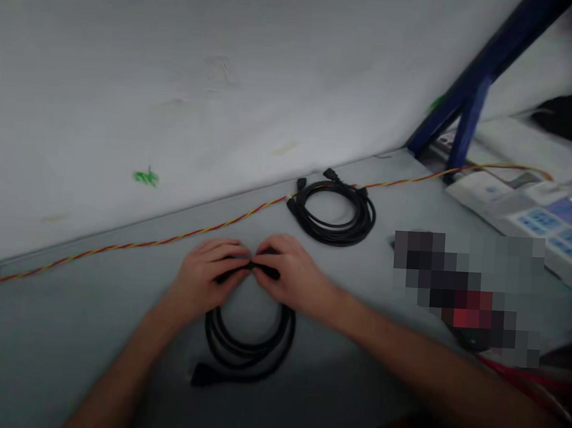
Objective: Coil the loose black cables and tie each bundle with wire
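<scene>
A black power cable (254,349) lies in a loose coil on the grey tabletop (92,331). Both hands pinch the far side of this coil, their fingertips meeting there. My left hand (213,271) closes on the cable from the left, my right hand (287,271) from the right. Something thin and black crosses between the fingertips, too small to name. One black plug end (203,375) of the cable points left at the near side of the coil. The fingers hide the rest of the far side.
Behind my right hand lies another coil of black cables (335,236) with several connectors. A twisted red and yellow wire (162,242) runs along the white wall (178,74). To the right are a blue metal brace (468,115), a white device (530,207) and a blurred-out dark object (471,339).
</scene>
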Available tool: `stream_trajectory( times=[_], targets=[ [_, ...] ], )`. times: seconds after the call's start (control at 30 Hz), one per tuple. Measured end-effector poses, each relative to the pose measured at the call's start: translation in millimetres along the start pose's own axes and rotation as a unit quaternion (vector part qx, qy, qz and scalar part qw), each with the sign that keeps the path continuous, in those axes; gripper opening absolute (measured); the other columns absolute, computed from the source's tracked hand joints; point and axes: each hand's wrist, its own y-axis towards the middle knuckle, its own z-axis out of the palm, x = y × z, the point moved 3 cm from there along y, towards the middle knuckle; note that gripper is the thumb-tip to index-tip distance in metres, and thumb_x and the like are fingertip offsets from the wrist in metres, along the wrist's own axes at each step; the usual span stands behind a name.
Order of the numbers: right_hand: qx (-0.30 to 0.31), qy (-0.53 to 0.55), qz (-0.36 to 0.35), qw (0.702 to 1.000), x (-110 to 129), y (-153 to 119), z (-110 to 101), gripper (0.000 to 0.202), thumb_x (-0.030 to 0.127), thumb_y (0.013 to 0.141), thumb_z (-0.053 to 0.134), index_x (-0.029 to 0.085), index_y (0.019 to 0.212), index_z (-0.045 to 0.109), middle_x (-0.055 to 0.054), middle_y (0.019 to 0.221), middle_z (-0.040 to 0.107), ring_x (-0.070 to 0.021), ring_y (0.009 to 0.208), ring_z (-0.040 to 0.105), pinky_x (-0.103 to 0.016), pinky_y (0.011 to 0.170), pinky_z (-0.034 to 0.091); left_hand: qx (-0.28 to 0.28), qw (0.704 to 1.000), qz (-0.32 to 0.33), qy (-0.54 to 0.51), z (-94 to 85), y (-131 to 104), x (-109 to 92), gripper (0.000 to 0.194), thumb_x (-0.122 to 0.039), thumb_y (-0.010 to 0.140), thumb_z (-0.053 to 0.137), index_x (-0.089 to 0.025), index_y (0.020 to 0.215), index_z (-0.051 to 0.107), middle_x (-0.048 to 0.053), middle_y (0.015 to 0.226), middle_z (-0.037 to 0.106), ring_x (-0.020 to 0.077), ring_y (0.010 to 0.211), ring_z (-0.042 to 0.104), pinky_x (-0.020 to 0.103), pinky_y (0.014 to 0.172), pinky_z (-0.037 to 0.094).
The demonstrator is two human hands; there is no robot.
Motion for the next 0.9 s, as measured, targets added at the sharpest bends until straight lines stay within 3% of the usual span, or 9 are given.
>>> stream_trajectory(
  times=[0.2,0.57,0.73,0.83,0.9],
  targets=[
    [0.000,0.004,0.007,1.000,-0.8,-1.4,1.6,0.017,0.017,0.093,0.070,0.018,0.109,0.076,-0.010,0.107,0.067,-0.0258,0.107,0.059,-0.043,0.100,0.050,0.022,0.996,0.051,0.068,-1.9,3.9,-5.4,0.016,-0.017,0.093,0.071,-0.023,0.106,0.078,0.002,0.107,0.081,0.0244,0.112,0.072,0.044,0.101,0.057],
    [-0.007,0.024,0.007,1.000,-1.1,-2.7,0.3,0.016,0.017,0.093,0.071,0.019,0.107,0.077,-0.009,0.106,0.067,-0.0260,0.106,0.059,-0.044,0.099,0.051,-0.018,0.999,0.043,0.010,0.8,1.1,-0.7,0.015,-0.016,0.090,0.075,-0.025,0.100,0.081,0.001,0.100,0.083,0.0239,0.107,0.074,0.041,0.093,0.061],
    [-0.011,0.022,0.006,1.000,-2.2,-3.0,1.3,0.018,0.017,0.092,0.071,0.020,0.109,0.076,-0.009,0.107,0.067,-0.0263,0.106,0.060,-0.044,0.099,0.052,-0.004,0.997,-0.045,-0.057,2.4,1.4,3.4,0.014,-0.021,0.090,0.074,-0.027,0.100,0.082,0.005,0.110,0.081,0.0270,0.118,0.070,0.048,0.103,0.057],
    [-0.011,0.021,0.004,1.000,-2.3,-2.7,1.2,0.019,0.016,0.091,0.072,0.019,0.109,0.076,-0.009,0.107,0.068,-0.0263,0.106,0.061,-0.044,0.099,0.052,0.016,0.984,-0.135,-0.114,-7.7,5.2,4.5,0.025,-0.028,0.089,0.077,-0.030,0.114,0.081,0.007,0.137,0.071,0.0327,0.143,0.052,0.059,0.120,0.040],
    [-0.013,0.020,0.005,1.000,-2.2,-2.4,1.1,0.017,0.017,0.091,0.071,0.019,0.108,0.077,-0.010,0.106,0.068,-0.0261,0.105,0.061,-0.043,0.098,0.052,-0.035,0.955,-0.200,-0.218,-24.1,7.4,5.2,0.038,-0.038,0.090,0.075,-0.032,0.129,0.074,0.007,0.149,0.062,0.0340,0.152,0.041,0.062,0.126,0.029]
  ],
)
